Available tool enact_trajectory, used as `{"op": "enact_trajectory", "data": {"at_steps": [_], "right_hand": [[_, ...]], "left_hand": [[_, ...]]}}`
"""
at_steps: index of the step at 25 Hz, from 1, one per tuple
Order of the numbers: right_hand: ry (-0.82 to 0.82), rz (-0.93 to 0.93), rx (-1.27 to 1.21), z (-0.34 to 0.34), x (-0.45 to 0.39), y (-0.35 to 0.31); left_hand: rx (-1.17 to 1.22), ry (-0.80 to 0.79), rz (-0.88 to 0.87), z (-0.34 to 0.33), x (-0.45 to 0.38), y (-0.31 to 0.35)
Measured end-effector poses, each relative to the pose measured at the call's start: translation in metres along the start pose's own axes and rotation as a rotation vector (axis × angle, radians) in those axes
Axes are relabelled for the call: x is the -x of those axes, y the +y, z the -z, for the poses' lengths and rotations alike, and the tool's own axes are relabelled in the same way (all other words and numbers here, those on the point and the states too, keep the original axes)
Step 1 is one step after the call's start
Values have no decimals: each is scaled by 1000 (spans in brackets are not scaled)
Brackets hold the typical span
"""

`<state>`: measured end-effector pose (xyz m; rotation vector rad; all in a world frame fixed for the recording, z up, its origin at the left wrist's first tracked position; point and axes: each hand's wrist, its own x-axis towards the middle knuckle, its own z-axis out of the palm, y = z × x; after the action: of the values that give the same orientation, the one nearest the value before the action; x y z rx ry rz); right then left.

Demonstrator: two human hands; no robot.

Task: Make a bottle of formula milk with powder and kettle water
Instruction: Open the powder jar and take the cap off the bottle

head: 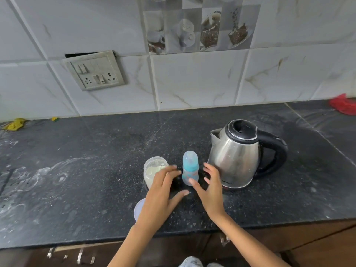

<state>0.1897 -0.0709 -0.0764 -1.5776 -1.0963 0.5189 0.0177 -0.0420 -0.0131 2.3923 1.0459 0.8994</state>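
Now, step: both hands reach toward the bottle [190, 168]; by my reading the bottle is about to be picked up and opened, so the task looks barely begun.
Left hand [160, 193]: fingers spread, holding nothing, partly in front of the jar [152, 170].
Right hand [209, 189]: fingers spread, empty, thumb tip just at the bottle's base (touching or not, I cannot tell).
Bottle: small, upright, centre of the table [96, 170], between jar and kettle [237, 153]; clear plastic, pale blue domed cap on, teal collar.
Jar: clear, round, open, pale cream powder inside; its lid [139, 209] (pale, round) lies nearer the edge.
Kettle: brushed steel, black lid and loop handle, spout pointing left, just right of the bottle.
Table: dark speckled stone, dusty white smears at left.
Next move: close one grip around the body, twist the cap off with the other; light plastic, tips easily.
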Motion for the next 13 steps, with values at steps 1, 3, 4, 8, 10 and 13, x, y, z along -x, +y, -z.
{"op": "enact_trajectory", "data": {"at_steps": [1,3,4,8,10,13], "right_hand": [[-73,-33,-29,-3,-7,3],[-197,-66,-48,-9,-20,8],[-249,-77,-66,-10,-27,9],[-367,-117,-71,-7,-48,10],[-362,-104,-42,-8,-49,12],[-300,-25,58,-14,-42,15]], "left_hand": [[71,-30,20,-6,-18,4],[168,-139,69,-18,-49,4],[180,-211,82,-22,-62,2],[154,-310,-6,-26,-92,-16],[146,-325,-37,-23,-99,-24],[77,-339,-50,-24,-101,-25]]}}
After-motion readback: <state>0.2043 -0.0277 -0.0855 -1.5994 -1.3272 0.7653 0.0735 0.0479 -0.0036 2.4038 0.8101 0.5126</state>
